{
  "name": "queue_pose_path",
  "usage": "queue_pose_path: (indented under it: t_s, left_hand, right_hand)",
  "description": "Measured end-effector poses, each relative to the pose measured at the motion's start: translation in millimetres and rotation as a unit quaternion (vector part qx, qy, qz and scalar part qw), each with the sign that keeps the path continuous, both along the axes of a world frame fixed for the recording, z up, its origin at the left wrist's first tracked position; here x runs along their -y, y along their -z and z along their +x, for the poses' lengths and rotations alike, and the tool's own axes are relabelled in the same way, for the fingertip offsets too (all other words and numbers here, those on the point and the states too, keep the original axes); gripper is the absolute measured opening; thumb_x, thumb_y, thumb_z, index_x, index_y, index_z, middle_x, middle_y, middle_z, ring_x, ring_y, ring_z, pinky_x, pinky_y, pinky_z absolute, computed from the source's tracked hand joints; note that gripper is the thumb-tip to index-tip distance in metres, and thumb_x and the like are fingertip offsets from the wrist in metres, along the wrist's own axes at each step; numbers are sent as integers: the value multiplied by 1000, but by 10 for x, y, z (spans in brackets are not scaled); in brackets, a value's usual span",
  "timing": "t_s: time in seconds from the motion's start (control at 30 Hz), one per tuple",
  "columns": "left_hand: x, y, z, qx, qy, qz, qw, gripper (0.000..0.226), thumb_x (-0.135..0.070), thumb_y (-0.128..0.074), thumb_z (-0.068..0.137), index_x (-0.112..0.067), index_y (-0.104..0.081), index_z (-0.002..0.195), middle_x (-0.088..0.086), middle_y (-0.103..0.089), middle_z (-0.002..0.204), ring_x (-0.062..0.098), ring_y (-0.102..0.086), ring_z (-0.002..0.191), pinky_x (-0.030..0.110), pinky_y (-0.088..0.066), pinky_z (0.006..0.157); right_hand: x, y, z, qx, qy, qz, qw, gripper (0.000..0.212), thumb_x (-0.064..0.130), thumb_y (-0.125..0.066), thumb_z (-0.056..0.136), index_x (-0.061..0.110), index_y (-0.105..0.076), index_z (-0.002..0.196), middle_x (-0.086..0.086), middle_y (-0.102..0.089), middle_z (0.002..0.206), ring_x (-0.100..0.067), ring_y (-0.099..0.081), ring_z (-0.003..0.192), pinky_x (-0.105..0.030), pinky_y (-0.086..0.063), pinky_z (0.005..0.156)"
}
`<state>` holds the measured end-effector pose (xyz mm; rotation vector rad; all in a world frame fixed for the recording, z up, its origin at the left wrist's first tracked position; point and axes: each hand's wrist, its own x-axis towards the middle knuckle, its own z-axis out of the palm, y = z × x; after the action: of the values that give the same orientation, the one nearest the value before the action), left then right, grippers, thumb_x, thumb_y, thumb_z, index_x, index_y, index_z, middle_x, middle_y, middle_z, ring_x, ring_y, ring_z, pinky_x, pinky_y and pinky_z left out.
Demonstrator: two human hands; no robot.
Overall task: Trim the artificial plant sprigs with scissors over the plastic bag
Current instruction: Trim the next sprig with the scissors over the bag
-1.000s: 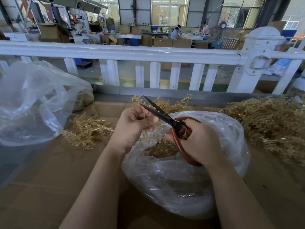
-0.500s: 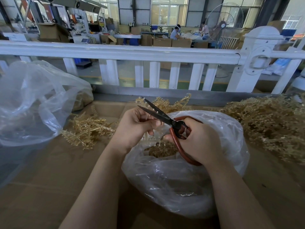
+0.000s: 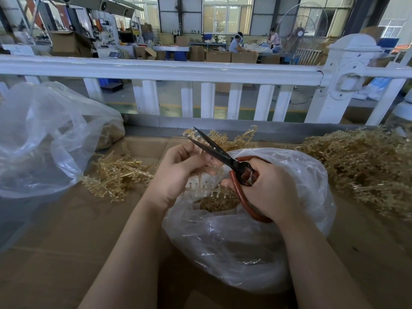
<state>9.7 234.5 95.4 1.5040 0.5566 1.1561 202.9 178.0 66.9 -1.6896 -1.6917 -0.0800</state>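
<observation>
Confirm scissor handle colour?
Reddish-brown handle loops on the scissors, with dark blades; seen in the head view, gripped by the right hand.

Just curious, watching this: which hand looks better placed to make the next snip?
The right hand: it already grips the scissors, whose open blades straddle the sprig over the plastic bag. The left hand is busy holding that sprig.
</observation>
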Motion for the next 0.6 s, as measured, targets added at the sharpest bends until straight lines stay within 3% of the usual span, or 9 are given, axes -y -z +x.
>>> queue_pose_path:
  t_s: [0.13, 0.3, 0.43, 0.6]
  left_hand:
    - [14, -5, 3, 27, -14, -11, 999, 34, 2, -49, 97, -13, -74, 81, 6, -76, 80, 15, -72, 71, 20, -55, 65]
    - [7, 1, -7, 9, -45, 12, 999, 27, -5, -55, 97, -14, -76, 82, 8, -76, 82, 17, -69, 72, 22, -54, 67]
    - [-4, 20, -9, -13, -59, 28, 998, 27, 0, -56, 96, -13, -76, 82, 10, -75, 82, 17, -68, 74, 23, -52, 67]
    - [-17, 51, 9, -46, -55, 64, 995, 17, 4, -56, 94, -1, -73, 94, 3, -73, 84, 10, -66, 76, 19, -49, 71]
  right_hand:
    - [14, -11, -4, -1, -1, -1, 1000, 47, 81, -55, 73, 38, -65, 89, 32, -53, 67, 12, -53, 65, -5, -33, 58]
    - [17, -13, -13, -14, 2, -3, 1000, 52, 82, -55, 71, 37, -68, 93, 31, -56, 71, 11, -52, 67, -8, -41, 62]
    - [47, -50, -23, -9, 2, -4, 1000, 59, 91, -48, 67, 41, -65, 94, 35, -54, 70, 13, -52, 67, -4, -30, 58]
    - [41, -53, -9, 10, -2, -10, 1000, 53, 86, -52, 69, 41, -62, 94, 29, -58, 73, 13, -52, 69, -6, -31, 58]
